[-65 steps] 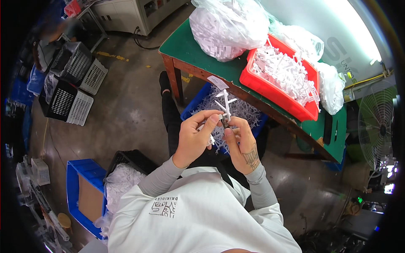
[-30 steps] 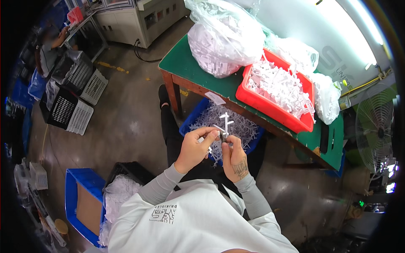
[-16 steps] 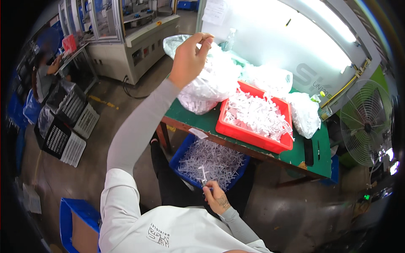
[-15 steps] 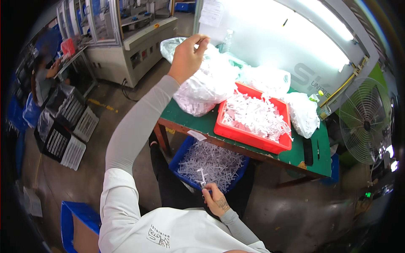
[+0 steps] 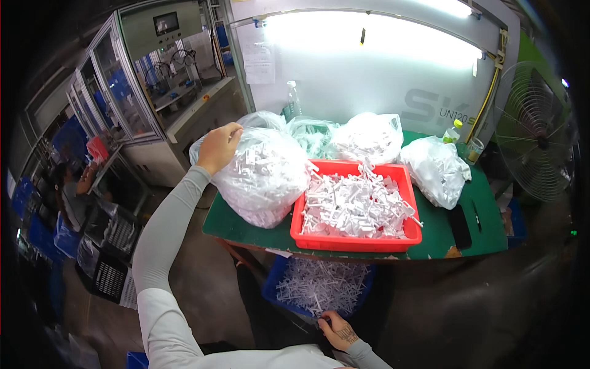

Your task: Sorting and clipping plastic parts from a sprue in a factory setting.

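Nearest, the right hand (image 5: 337,330) rests with fingers curled at the near edge of the blue bin (image 5: 289,296) of white plastic parts (image 5: 319,286) under the green table (image 5: 430,237); whether it holds a part, I cannot tell. Farther left, the left hand (image 5: 218,146) reaches out, fingers pinched on the top of a clear bag of white parts (image 5: 264,175) on the table's left end. The bag touches the red tray (image 5: 353,243) of like parts on its right; more filled bags (image 5: 369,136) lie beyond.

bright overhead strip glare | dark vignetted rim | fisheye-bent edges
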